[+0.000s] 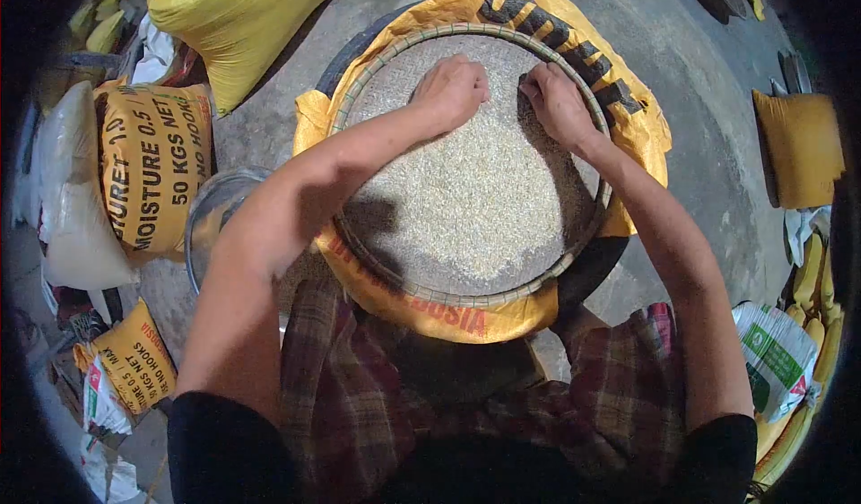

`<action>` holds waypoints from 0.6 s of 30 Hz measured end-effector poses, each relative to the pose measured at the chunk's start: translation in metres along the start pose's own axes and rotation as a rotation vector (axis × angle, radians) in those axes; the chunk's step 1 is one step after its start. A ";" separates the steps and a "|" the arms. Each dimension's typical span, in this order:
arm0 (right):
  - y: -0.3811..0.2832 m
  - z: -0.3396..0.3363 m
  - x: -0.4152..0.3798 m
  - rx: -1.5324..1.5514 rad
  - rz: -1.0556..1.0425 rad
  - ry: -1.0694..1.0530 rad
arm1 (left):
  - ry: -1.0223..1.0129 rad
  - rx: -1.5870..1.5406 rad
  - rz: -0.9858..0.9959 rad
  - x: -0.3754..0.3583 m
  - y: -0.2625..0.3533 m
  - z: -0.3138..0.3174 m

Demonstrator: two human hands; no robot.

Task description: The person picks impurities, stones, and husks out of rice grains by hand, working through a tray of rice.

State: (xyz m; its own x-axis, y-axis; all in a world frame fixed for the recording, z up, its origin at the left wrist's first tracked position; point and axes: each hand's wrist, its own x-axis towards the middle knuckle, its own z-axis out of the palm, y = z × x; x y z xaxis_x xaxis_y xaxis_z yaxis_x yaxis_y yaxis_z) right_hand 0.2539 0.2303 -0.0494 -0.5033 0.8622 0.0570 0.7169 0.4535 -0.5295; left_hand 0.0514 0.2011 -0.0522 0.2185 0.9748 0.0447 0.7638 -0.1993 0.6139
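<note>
A round woven winnowing tray (377,81) lies in front of me, with pale, rice-like grain (475,190) spread over its middle and near side. Over the far part of the tray, my left hand (451,91) is closed, its fingers curled and pressed together at the grain's edge. To its right, my right hand (558,105) is also closed, thumb against bent fingers, near the tray's right rim. Whatever either hand pinches is too small or hidden to tell. Beneath the tray is a spread yellow-orange sack (641,132) with black lettering.
A dark round rim (596,275) shows under the sack. Left of me stand a printed fertilizer sack (157,168), a full yellow sack (224,20) and a metal basin (211,201) beside my left arm. On the right are an orange sack (801,150) and a green-white bag (776,356).
</note>
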 end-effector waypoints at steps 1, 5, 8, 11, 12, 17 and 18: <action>0.001 0.000 0.000 -0.001 -0.001 0.001 | -0.009 -0.033 0.036 0.002 -0.004 0.000; -0.006 -0.007 -0.002 0.085 0.053 0.033 | -0.030 -0.193 -0.175 0.000 -0.014 -0.019; -0.024 -0.015 -0.003 0.240 0.069 -0.047 | -0.063 -0.412 -0.129 -0.004 -0.026 -0.027; -0.031 -0.004 0.001 0.330 0.011 -0.127 | -0.118 -0.490 -0.181 -0.003 -0.026 -0.032; -0.031 0.002 0.003 0.358 -0.019 -0.162 | -0.130 -0.518 -0.191 -0.003 -0.026 -0.032; -0.028 0.019 0.007 0.204 -0.051 -0.100 | -0.070 -0.205 -0.078 -0.003 -0.015 -0.023; -0.031 0.017 0.007 0.173 -0.066 -0.113 | -0.074 -0.131 -0.084 -0.002 -0.013 -0.022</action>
State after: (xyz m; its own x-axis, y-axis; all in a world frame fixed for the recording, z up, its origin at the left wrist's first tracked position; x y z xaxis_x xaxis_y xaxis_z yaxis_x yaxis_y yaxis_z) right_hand 0.2206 0.2185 -0.0469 -0.6039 0.7971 0.0063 0.5922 0.4539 -0.6658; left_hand 0.0279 0.2035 -0.0431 0.2049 0.9765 -0.0665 0.6966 -0.0978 0.7108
